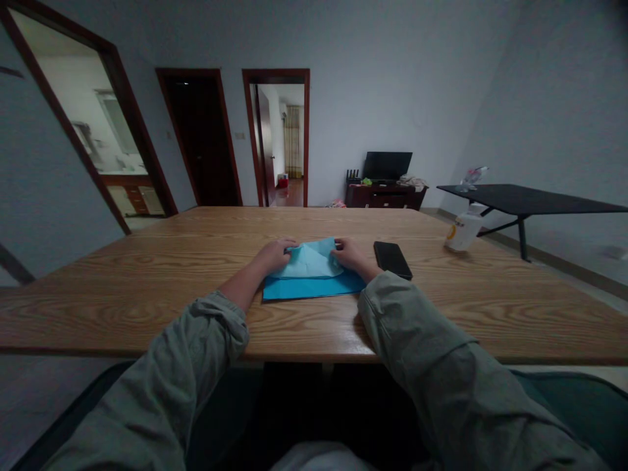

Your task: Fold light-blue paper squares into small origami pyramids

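A light blue sheet (310, 260), creased and partly raised, lies over a darker blue sheet (309, 288) on the wooden table. My left hand (277, 255) has its fingers closed on the light sheet's upper left edge. At the right edge of the same sheet, my right hand (347, 252) grips it with bent fingers. The darker sheet's front edge shows below, flat on the wood. A black phone-like object (392, 260) rests just right of my right hand, touched by neither hand.
The wooden table (147, 288) spans the view. A white bottle or package (462, 230) stands at its right side. Beyond are a black folding table (530, 198), a television (387, 166) on a dark cabinet (385, 196), and doorways at the left.
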